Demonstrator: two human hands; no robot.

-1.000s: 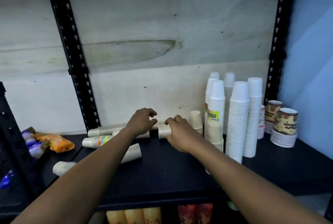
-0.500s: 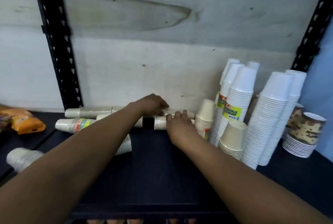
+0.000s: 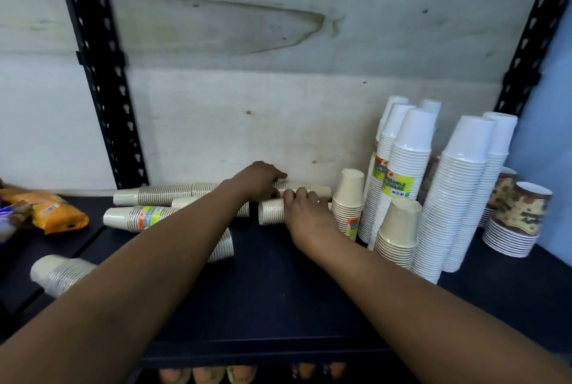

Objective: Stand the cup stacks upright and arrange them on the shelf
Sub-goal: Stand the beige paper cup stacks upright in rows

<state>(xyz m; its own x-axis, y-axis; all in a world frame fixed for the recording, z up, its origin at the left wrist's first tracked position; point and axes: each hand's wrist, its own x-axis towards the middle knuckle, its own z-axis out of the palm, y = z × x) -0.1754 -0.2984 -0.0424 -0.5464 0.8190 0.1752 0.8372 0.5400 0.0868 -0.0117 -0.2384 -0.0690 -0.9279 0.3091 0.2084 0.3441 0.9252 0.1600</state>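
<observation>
Dark shelf (image 3: pixel 278 291) holds toppled cup stacks (image 3: pixel 154 195) far left; left hand (image 3: pixel 260 181) and right hand (image 3: pixel 305 216) each curl around a lying stack.

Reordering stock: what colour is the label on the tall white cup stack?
Yellow-green with orange at its top, on the tall white cup stack, seen in the head view.

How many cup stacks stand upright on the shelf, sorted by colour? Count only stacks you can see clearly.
White stacks: 6
Beige stacks: 2
Brown patterned stacks: 2
Total: 10
One more stack, mostly hidden behind the white ones, is left out.
</observation>
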